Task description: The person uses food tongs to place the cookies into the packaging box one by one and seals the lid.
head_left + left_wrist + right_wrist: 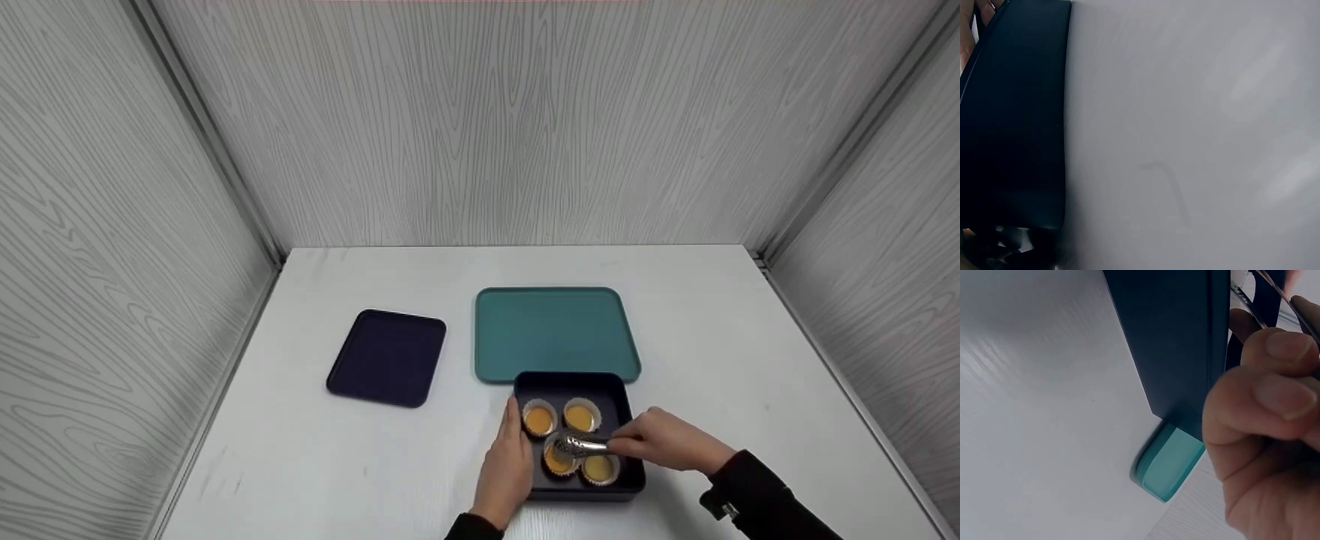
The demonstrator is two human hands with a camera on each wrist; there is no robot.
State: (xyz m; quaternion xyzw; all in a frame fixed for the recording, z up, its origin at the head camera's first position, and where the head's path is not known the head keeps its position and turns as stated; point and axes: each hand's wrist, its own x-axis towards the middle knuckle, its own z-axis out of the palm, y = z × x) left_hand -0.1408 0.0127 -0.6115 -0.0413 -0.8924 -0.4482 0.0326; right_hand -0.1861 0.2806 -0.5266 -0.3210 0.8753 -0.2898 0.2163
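A deep dark navy baking pan (585, 495) stands near the table's front, with several small yellow cakes in pleated pale paper cups inside. Along its left wall lies my left hand (506, 469), its fingers straight and touching the side. My right hand (671, 441) grips perforated metal tongs (592, 448) from the right. Their heads are over the front-left cake (556, 463) and partly cover it; whether they pinch it I cannot tell. In the right wrist view the thumb and fingers curl round the tongs (1249, 306), beside the pan's outer wall (1168, 337).
Just behind the pan lies a flat teal tray (555, 330), its front edge close to the pan's back rim. A flat dark navy tray (390, 358) lies to the left on the white table (337, 465). Grey wood-grain panels (480, 127) enclose the table.
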